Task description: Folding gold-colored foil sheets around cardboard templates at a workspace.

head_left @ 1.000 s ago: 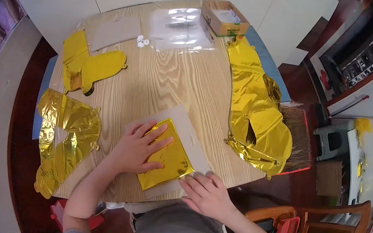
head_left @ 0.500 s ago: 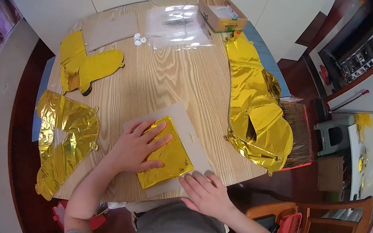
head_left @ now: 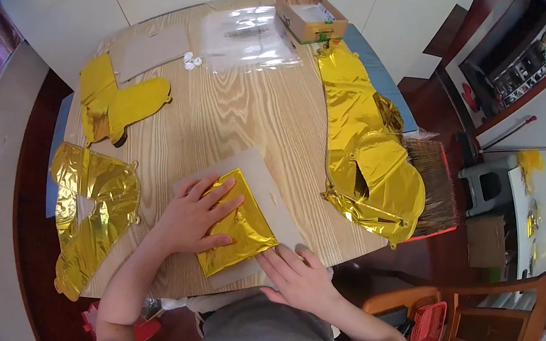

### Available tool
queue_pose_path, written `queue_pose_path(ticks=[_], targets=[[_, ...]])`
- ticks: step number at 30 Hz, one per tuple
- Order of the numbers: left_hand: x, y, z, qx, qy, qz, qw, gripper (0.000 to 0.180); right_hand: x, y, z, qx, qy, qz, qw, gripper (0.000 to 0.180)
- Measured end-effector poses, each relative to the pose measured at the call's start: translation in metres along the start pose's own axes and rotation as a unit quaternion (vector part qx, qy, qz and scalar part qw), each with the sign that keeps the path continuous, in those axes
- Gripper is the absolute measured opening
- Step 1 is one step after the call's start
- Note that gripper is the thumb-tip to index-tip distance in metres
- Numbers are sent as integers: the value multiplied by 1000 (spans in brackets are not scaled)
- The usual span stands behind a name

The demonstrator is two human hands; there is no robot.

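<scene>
A gold foil balloon, folded into a flat packet [head_left: 244, 233], lies on a pale grey cardboard sheet [head_left: 256, 164] near the table's front edge. My left hand [head_left: 195, 219] rests on the packet's left side with its fingers spread. At the packet's lower right corner, my right hand [head_left: 296, 276] lies with fingers stretched out, touching the corner and the cardboard; whether anything is under its fingertips is hidden. To the left is an unfolded gold foil balloon [head_left: 95, 204], and behind it another gold foil piece [head_left: 121, 102]. A large gold foil balloon [head_left: 374, 157] hangs over the right edge.
Clear plastic bags [head_left: 246, 39] lie at the back of the table beside an open cardboard box [head_left: 310, 17]. Small white pieces [head_left: 192, 61] sit next to another grey card [head_left: 146, 53]. A wooden chair [head_left: 490, 326] and a broom head [head_left: 429, 187] stand to the right.
The whole view has shifted slightly. My right hand has moved in a little toward the packet's lower right corner. My left hand stays in place on the foil.
</scene>
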State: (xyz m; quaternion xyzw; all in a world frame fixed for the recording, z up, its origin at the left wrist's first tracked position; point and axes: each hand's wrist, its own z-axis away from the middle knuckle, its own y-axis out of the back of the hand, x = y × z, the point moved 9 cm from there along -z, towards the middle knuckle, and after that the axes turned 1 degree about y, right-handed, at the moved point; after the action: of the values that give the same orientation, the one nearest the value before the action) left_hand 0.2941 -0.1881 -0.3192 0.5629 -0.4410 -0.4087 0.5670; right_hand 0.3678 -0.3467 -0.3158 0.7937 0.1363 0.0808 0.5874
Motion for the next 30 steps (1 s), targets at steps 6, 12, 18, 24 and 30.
queue_pose_path(ticks=[6,12,18,24,30], targets=[[-1,-2,0,-5,2,2,1000,74,0,3,-1,3,17,-6,1000,56],[-1,-3,1,-1,0,-4,1000,75,-1,3,-1,7,8,-17,1000,55],[-1,-2,1,5,-1,-8,1000,75,-1,2,0,16,6,-11,1000,57],[-1,-2,1,6,-2,-2,1000,74,-2,3,-1,24,10,-22,999,55],[-1,-5,1,-7,-2,16,1000,76,0,26,-11,72,74,29,994,40]])
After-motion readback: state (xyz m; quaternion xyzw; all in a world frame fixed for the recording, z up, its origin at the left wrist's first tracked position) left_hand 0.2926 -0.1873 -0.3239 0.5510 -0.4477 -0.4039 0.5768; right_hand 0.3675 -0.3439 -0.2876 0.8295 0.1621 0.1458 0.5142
